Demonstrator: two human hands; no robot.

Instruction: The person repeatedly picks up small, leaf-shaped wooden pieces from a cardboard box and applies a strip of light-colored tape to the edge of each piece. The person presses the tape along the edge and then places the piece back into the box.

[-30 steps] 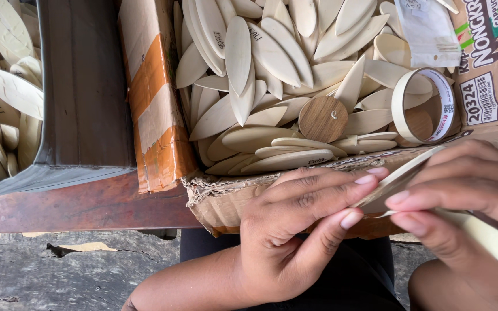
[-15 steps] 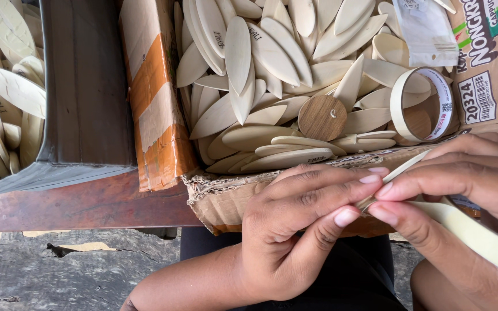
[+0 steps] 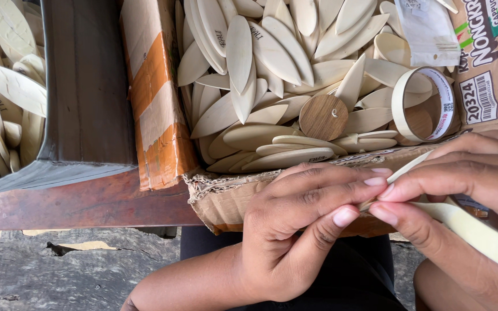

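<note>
My left hand (image 3: 295, 224) and my right hand (image 3: 462, 178) meet in front of a cardboard box (image 3: 220, 198). Both pinch a thin pale oval wooden piece (image 3: 407, 167) held edge-on between the fingertips. A pale strip of tape (image 3: 479, 236) runs from under my right fingers toward the lower right. The box holds several pale leaf-shaped wooden pieces (image 3: 272, 52), a round brown wooden disc (image 3: 324, 117) and a roll of tape (image 3: 427, 103).
A dark wooden tray (image 3: 87, 86) at the left holds more pale oval pieces (image 3: 7, 86). A reddish wooden bench edge (image 3: 82, 204) runs below it. A printed carton flap (image 3: 494, 57) and a small plastic bag (image 3: 427, 29) lie at the top right. Grey ground shows below.
My hands have shifted slightly; the thin wooden piece now sits more edge-on between the fingertips, and my left thumb has moved up toward it.
</note>
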